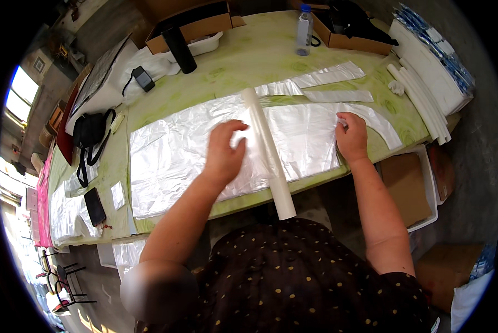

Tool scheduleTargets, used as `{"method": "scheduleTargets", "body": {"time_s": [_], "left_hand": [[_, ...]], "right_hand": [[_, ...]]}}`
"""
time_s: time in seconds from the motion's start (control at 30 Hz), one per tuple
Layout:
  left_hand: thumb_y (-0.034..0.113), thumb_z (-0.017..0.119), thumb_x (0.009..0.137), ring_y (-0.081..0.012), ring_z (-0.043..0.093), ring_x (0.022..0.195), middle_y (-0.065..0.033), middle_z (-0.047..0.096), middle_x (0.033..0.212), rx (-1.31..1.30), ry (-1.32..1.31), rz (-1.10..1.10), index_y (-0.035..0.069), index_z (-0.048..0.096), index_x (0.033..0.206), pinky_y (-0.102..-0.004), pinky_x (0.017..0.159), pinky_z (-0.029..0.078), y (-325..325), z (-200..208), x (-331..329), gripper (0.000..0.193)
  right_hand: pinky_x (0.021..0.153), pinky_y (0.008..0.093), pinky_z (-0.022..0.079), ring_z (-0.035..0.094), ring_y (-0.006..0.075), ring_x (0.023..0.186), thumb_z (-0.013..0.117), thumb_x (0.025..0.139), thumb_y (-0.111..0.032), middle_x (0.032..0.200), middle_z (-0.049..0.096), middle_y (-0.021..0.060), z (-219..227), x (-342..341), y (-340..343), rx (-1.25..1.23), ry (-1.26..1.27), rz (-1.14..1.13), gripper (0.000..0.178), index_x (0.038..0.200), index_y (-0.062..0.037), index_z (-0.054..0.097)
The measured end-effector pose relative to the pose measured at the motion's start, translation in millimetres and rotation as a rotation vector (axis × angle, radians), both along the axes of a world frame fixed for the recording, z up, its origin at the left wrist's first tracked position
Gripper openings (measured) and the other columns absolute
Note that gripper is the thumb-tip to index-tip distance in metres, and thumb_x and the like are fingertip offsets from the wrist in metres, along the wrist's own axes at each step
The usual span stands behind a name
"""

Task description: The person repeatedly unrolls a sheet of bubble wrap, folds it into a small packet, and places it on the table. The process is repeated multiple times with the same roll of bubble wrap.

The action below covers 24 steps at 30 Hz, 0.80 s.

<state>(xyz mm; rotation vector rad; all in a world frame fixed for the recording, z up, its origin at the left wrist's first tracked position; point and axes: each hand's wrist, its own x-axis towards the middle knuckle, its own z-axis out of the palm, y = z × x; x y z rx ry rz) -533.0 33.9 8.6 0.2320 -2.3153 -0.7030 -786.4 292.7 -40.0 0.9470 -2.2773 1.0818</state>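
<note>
A stack of shiny, translucent plastic sheets (171, 161) lies across the table in front of me. Across it rests a long cream-coloured tube (265, 139), its near end jutting past the table's front edge. Just left of the tube, my left hand (225, 151) hovers over or touches the plastic, thumb and fingers curved apart with nothing between them. At the right end of the sheet, my right hand (351, 136) has its fingers closed on the edge of the plastic, by a curved strip (382, 125). Other plastic strips (338, 75) stretch out beyond the tube.
A water bottle (304, 30), a black cylinder (179, 51) and open cardboard boxes (204, 22) stand at the back. Left are a black bag (90, 131), a phone (95, 207) and a small dark device (143, 79). Pale rolls (421, 100) lie along the right side.
</note>
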Motion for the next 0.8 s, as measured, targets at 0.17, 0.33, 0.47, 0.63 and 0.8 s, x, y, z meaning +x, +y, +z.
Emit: {"method": "scheduleTargets", "body": {"time_s": [0.17,0.33,0.47,0.63,0.8], "left_hand": [[0.018,0.064,0.091,-0.0368,0.046,0.137,-0.0185,0.055,0.141,0.004,-0.317,0.035,0.005,0.054,0.141,-0.048,0.117,0.034,33.4,-22.7,-1.2,0.053],[0.028,0.064,0.092,-0.037,0.035,0.147,-0.0203,0.042,0.157,-0.174,-0.463,0.115,0.003,0.049,0.148,-0.0498,0.123,0.026,33.7,-39.9,5.6,0.063],[0.031,0.072,0.084,-0.0406,0.036,0.145,-0.0198,0.04,0.158,-0.158,-0.663,0.016,0.004,0.051,0.146,-0.0507,0.121,0.03,11.1,-11.2,6.3,0.07],[0.015,0.066,0.09,-0.0409,0.049,0.134,-0.0146,0.057,0.143,-0.181,-0.181,-0.155,0.009,0.066,0.128,-0.0469,0.114,0.041,2.0,30.8,-5.4,0.038],[0.023,0.068,0.092,-0.0375,0.052,0.134,-0.0115,0.064,0.135,-0.253,-0.362,-0.089,0.008,0.075,0.106,-0.0483,0.109,0.044,-11.6,15.2,-7.9,0.021]], "right_hand": [[0.097,0.0458,0.048,0.06,0.0355,0.107,0.066,0.079,-0.001,0.112,0.069,0.0119,9.4,2.0,4.3,-0.003,0.153,0.097,0.027,0.105,-0.0075,0.07],[0.112,0.0494,0.041,0.054,0.0402,0.127,0.071,0.081,-0.007,0.13,0.063,0.0142,34.9,92.9,-25.8,0.032,0.011,0.568,0.031,0.112,-0.0074,0.068],[0.112,0.0474,0.042,0.054,0.0396,0.128,0.071,0.085,-0.013,0.126,0.066,0.015,41.0,152.8,-55.3,0.041,-0.175,0.826,0.026,0.11,-0.0055,0.07],[0.1,0.0454,0.047,0.06,0.0367,0.112,0.07,0.086,-0.011,0.111,0.069,0.0122,52.7,171.0,-64.1,0.006,-0.193,0.843,0.019,0.104,-0.0056,0.069],[0.089,0.043,0.048,0.061,0.0329,0.096,0.069,0.083,-0.007,0.097,0.068,0.0091,59.1,162.7,-59.1,-0.032,-0.098,0.677,0.014,0.097,-0.0064,0.068]]}}
